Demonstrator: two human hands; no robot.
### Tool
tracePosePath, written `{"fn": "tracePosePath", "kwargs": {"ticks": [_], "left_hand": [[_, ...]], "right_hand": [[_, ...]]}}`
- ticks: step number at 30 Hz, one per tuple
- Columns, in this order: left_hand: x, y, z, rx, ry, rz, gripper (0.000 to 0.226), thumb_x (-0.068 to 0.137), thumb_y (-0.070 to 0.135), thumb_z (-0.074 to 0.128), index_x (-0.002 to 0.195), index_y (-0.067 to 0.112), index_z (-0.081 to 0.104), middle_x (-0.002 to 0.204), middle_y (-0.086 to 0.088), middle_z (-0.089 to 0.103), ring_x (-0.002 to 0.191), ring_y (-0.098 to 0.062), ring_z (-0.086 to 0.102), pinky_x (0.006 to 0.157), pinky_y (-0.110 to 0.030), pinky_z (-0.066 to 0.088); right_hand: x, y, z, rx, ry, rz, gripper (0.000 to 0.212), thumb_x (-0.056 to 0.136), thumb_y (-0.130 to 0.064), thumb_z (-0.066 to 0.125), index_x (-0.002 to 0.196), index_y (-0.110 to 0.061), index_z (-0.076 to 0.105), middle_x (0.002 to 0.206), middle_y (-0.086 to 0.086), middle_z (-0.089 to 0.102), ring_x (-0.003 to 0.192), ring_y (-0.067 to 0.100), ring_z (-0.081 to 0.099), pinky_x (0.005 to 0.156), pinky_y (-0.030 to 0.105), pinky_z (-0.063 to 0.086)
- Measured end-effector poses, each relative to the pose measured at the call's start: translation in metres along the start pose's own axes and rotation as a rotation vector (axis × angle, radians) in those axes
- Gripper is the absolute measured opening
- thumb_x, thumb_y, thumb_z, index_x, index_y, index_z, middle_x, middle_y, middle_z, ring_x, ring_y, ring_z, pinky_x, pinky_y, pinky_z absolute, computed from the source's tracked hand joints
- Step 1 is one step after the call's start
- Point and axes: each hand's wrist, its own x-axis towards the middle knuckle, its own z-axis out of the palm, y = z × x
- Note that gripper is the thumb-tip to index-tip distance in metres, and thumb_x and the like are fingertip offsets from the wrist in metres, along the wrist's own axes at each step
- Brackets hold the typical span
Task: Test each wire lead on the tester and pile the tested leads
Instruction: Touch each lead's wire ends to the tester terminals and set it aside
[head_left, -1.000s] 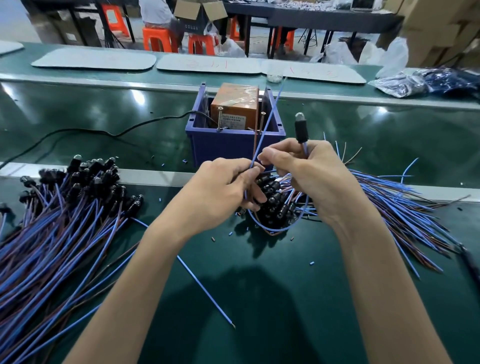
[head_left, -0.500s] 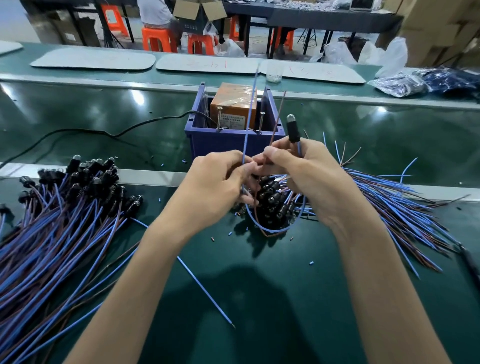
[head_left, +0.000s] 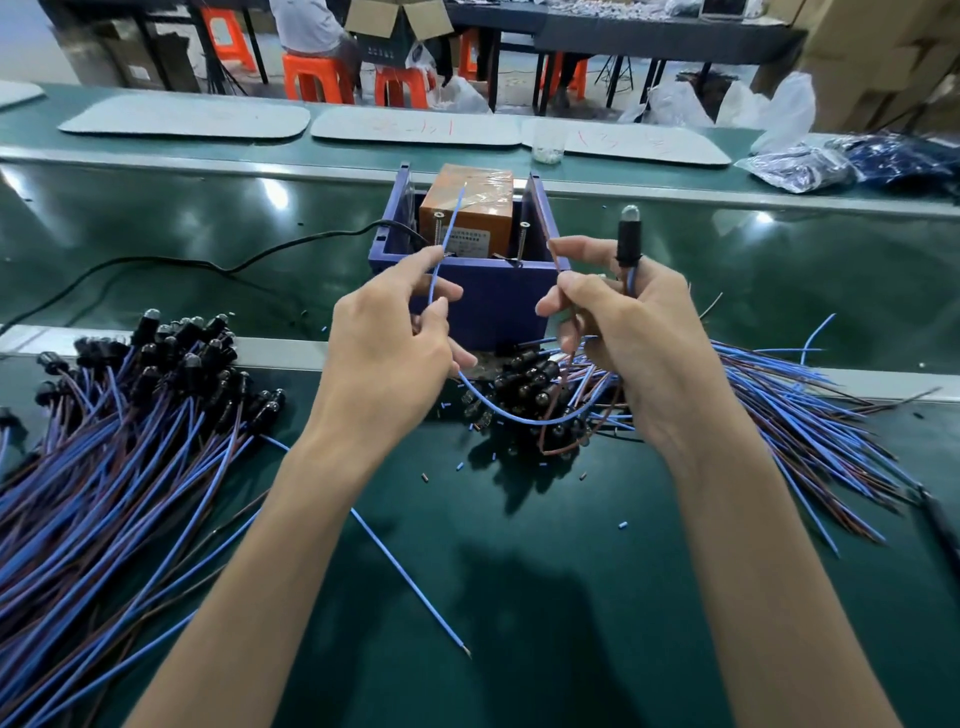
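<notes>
One lead is held up in front of the tester, an orange box (head_left: 467, 208) in a blue tray (head_left: 488, 306) with two upright screws. My left hand (head_left: 389, 353) pinches the lead's blue wire (head_left: 449, 228), whose tip points up over the tester. My right hand (head_left: 628, 332) pinches the brown wire (head_left: 548, 244) and holds the black lamp head (head_left: 629, 234) upright. The wires sag in a loop between my hands. A heap of leads (head_left: 114, 426) lies at the left, another heap (head_left: 769, 410) at the right.
A black cable (head_left: 218, 267) runs from the tester off to the left. A single blue wire (head_left: 410, 577) lies on the green mat between my forearms, with small insulation scraps around. Grey mats, plastic bags (head_left: 800, 166) and orange stools stand beyond the conveyor.
My hands have moved apart, separating the blue and brown wires. The wire tips now stand over the two screws of the tester, and the lamp head has shifted right.
</notes>
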Motion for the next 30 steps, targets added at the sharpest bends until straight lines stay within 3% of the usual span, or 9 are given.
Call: {"fn": "tracePosePath", "kwargs": {"ticks": [6, 11, 25, 30], "left_hand": [[0.006, -0.007, -0.007, 0.0, 0.089, -0.04, 0.036, 0.094, 0.001, 0.048, 0.125, 0.016, 0.058, 0.104, 0.003, 0.062, 0.055, -0.001, 0.066, 0.055, -0.008, 0.048], [0.009, -0.01, -0.012, -0.027, 0.142, -0.06, 0.029, 0.093, 0.005, 0.051, 0.117, 0.018, 0.061, 0.09, 0.007, 0.062, 0.055, -0.001, 0.067, 0.062, -0.011, 0.052], [0.011, -0.019, -0.011, 0.04, 0.142, -0.136, 0.024, 0.093, 0.006, 0.051, 0.108, 0.025, 0.057, 0.084, 0.012, 0.059, 0.055, 0.0, 0.067, 0.074, -0.027, 0.057], [0.012, -0.02, -0.011, 0.049, 0.135, -0.137, 0.024, 0.093, 0.006, 0.051, 0.109, 0.024, 0.058, 0.087, 0.012, 0.06, 0.056, 0.0, 0.067, 0.072, -0.022, 0.056]], "right_hand": [[0.003, 0.0, -0.004, 0.14, 0.14, -0.014, 0.026, 0.093, 0.003, 0.046, 0.098, -0.016, 0.064, 0.052, -0.007, 0.059, 0.039, 0.005, 0.04, 0.038, 0.01, 0.031], [0.007, 0.003, -0.007, 0.169, 0.212, 0.002, 0.025, 0.092, 0.004, 0.045, 0.095, -0.013, 0.063, 0.049, -0.007, 0.057, 0.037, 0.004, 0.037, 0.035, 0.012, 0.026], [0.013, 0.016, -0.007, 0.089, 0.216, 0.156, 0.029, 0.095, 0.0, 0.041, 0.095, -0.017, 0.065, 0.066, -0.009, 0.065, 0.043, 0.002, 0.044, 0.035, 0.012, 0.027], [0.014, 0.019, -0.005, 0.049, 0.187, 0.166, 0.032, 0.095, 0.0, 0.039, 0.093, -0.021, 0.063, 0.075, -0.007, 0.066, 0.045, 0.0, 0.045, 0.035, 0.011, 0.026]]}}
